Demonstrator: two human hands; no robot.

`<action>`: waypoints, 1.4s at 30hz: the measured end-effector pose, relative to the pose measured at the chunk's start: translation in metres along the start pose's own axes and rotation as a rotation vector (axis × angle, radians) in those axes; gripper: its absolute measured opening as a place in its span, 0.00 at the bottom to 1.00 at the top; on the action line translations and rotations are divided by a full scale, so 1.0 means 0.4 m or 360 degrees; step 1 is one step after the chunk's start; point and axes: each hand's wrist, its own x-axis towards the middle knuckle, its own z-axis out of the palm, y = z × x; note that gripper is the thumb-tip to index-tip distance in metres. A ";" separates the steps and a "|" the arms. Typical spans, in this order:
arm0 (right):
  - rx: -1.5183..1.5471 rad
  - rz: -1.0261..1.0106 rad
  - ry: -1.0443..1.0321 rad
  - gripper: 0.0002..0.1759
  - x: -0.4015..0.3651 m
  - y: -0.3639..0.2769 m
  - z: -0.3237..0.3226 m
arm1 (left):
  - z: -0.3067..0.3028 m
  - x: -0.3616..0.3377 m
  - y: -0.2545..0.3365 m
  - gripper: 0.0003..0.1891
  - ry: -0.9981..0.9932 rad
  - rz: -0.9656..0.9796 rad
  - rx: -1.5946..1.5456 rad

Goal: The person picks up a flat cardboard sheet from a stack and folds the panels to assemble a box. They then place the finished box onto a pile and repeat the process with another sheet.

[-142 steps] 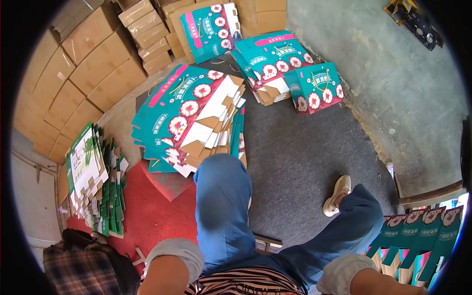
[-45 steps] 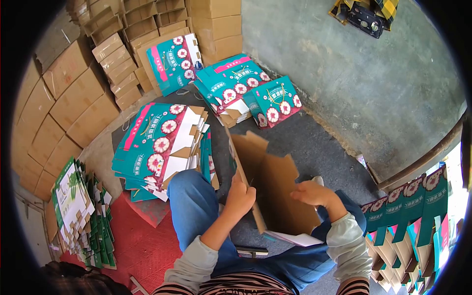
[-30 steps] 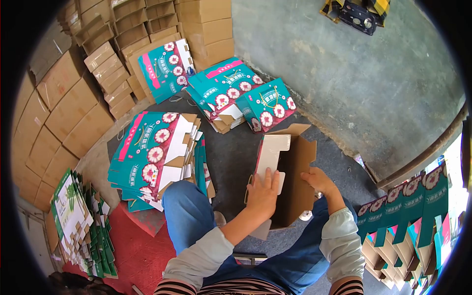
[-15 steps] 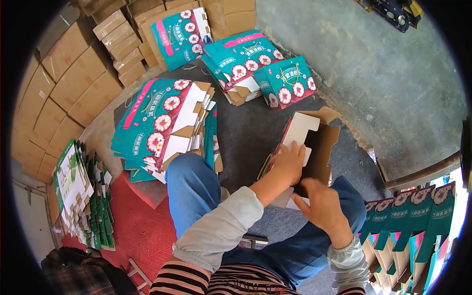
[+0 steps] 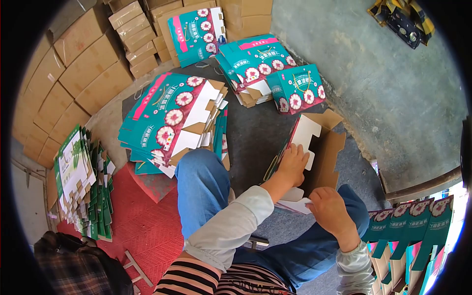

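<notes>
Grey mat (image 5: 253, 142) under the box (image 5: 330, 157), rough wall (image 5: 359, 54) beyond it, red mat (image 5: 147, 216) well to its left. Box is open side up w/ its flaps out, prob. so both hands can get at the rim. L hand (image 5: 293, 164): open, fingers spread on the box's white flap (image 5: 306, 132), seemingly to steady that side. R hand (image 5: 332, 210): fingers bent at the box's near flap (image 5: 296, 205), prob. to guide it; can't tell if they really pinch it. Box sits btwn the knees (image 5: 204, 167), a bit beyond them, likely for easy reach.

Flat stack (image 5: 167, 113) is left of the box, fanned out, maybe so single sheets lift off quickly; pile (image 5: 255, 64) and carton (image 5: 297, 91) w/ cord handle are just beyond the box. Green pile (image 5: 76, 167) is far left of it, apart, prob. as another design. Row (image 5: 418, 221) right of the box stands packed close, prob. to save floor. Brown boxes (image 5: 88, 54) are stacked beyond & left of it, likely for storage
</notes>
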 end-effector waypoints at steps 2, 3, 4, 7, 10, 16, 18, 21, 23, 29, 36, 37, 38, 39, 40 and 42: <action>-0.0074 0.0106 -0.0033 0.13 0.016 0.004 0.003 | 0.008 -0.014 -0.014 0.35 0.0105 0.0027 -0.0070; -0.0108 0.0174 -0.0092 0.14 0.022 0.001 0.005 | 0.012 -0.019 -0.018 0.34 0.0151 0.0037 -0.0112; -0.0142 0.0246 -0.0151 0.14 0.027 0.001 0.007 | 0.017 -0.024 -0.021 0.33 0.0195 0.0048 -0.0154; -0.0092 0.0296 -0.0172 0.16 0.038 0.026 0.027 | 0.033 -0.046 -0.032 0.29 0.0394 0.0121 -0.0180; -0.0135 0.0350 -0.0188 0.18 0.048 0.059 0.056 | 0.071 -0.057 -0.047 0.26 0.0707 0.0234 -0.0278; -0.0368 0.0342 -0.0252 0.22 0.087 0.089 0.130 | 0.019 -0.119 -0.022 0.21 0.0270 0.0042 -0.0700; -0.0301 0.0384 -0.0332 0.21 0.097 0.097 0.129 | 0.013 -0.174 0.030 0.21 0.0362 -0.0033 -0.0552; 0.0018 0.0481 -0.0316 0.24 0.122 0.155 0.104 | 0.041 -0.219 0.089 0.22 0.0484 -0.0037 -0.0525; 0.0152 0.0604 0.0103 0.31 0.158 0.227 0.099 | 0.050 -0.238 0.110 0.23 0.0538 -0.0007 -0.0526; 0.0121 0.1127 0.0781 0.45 0.256 0.464 0.123 | 0.062 -0.260 0.152 0.20 0.0378 0.0159 -0.0608; 0.0094 0.1000 0.0488 0.17 0.260 0.527 0.131 | -0.010 -0.251 0.184 0.35 0.0131 -0.0077 -0.0764; 0.0063 0.0919 0.0470 0.15 0.249 0.517 0.138 | 0.004 -0.238 0.195 0.34 0.0145 -0.0107 -0.0711; 0.0031 0.0842 0.0455 0.13 0.252 0.499 0.134 | 0.003 -0.227 0.197 0.34 0.0159 -0.0132 -0.0656; -0.0010 0.0819 0.0459 0.11 0.255 0.485 0.128 | 0.004 -0.223 0.203 0.34 0.0165 -0.0157 -0.0614; -0.0054 0.0803 0.0458 0.10 0.252 0.472 0.125 | 0.008 -0.229 0.209 0.26 0.0187 -0.0159 -0.0536; -0.0162 0.0789 0.0416 0.08 0.234 0.436 0.087 | 0.042 -0.241 0.210 0.22 0.0301 -0.0160 -0.0402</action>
